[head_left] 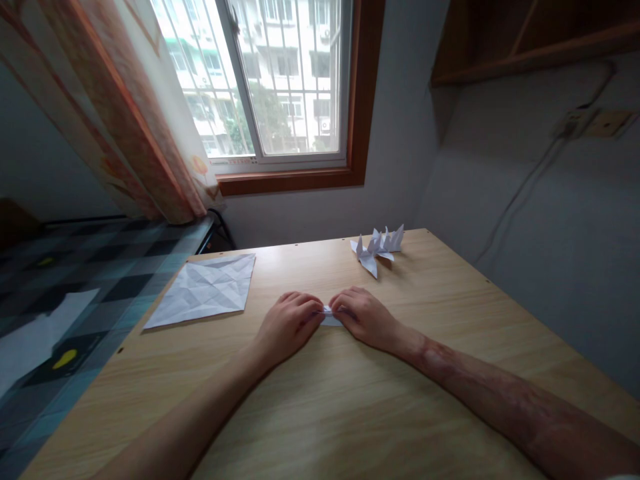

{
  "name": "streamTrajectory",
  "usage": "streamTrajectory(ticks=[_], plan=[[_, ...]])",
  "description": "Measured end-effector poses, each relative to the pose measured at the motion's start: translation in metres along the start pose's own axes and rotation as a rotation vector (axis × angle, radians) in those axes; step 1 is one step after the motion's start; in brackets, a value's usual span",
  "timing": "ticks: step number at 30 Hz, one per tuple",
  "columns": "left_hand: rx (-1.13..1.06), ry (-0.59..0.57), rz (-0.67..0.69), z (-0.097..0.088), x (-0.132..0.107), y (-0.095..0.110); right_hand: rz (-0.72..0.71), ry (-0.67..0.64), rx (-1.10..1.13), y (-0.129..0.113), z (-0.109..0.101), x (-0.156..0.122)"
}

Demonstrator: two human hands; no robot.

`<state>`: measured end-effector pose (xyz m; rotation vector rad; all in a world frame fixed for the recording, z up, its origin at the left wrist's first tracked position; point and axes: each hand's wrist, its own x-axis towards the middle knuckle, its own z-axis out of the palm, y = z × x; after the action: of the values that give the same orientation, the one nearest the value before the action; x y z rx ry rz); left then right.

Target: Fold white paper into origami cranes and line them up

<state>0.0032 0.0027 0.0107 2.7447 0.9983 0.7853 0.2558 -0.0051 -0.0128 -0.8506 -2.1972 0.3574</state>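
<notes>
A small piece of folded white paper [331,321] lies on the wooden table, mostly covered by my fingers. My left hand [291,322] grips its left side, fingers curled together. On the right side of the paper, my right hand [364,317] pinches it with bent fingers. Only a narrow strip of the paper shows between the two hands, so its full shape is hidden. Beyond my right hand stand several folded white paper cranes [373,252], clustered near the table's far edge.
A creased sheet of white paper [210,287] lies flat at the table's [320,413] left edge. Left of the table is a bed with a checked cover [120,287] and a white sheet of paper [45,333]. A wall stands close along the right.
</notes>
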Motion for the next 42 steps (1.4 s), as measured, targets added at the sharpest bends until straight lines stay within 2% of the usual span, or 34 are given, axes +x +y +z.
streamTrajectory(ticks=[5,12,17,26,34,42], plan=[[-0.074,-0.016,-0.05,0.0003,0.0004,-0.0012,-0.029,-0.013,-0.008,-0.0004,-0.0007,0.0005],[-0.092,-0.023,-0.028,0.0015,-0.0012,-0.0054,-0.009,0.033,-0.033,-0.001,-0.0019,-0.0008],[-0.102,-0.017,-0.008,0.002,-0.0027,-0.0059,-0.047,-0.002,0.005,-0.0003,-0.0003,0.0003],[0.002,0.042,0.126,-0.0023,-0.0044,-0.0012,-0.004,-0.036,0.173,-0.0054,-0.0034,0.0019],[-0.023,0.007,0.024,-0.001,-0.0036,-0.0022,0.024,-0.017,0.175,-0.0056,-0.0042,0.0002],[-0.124,0.005,-0.039,-0.0001,-0.002,-0.0027,-0.079,-0.036,0.104,-0.0043,-0.0045,-0.0014]])
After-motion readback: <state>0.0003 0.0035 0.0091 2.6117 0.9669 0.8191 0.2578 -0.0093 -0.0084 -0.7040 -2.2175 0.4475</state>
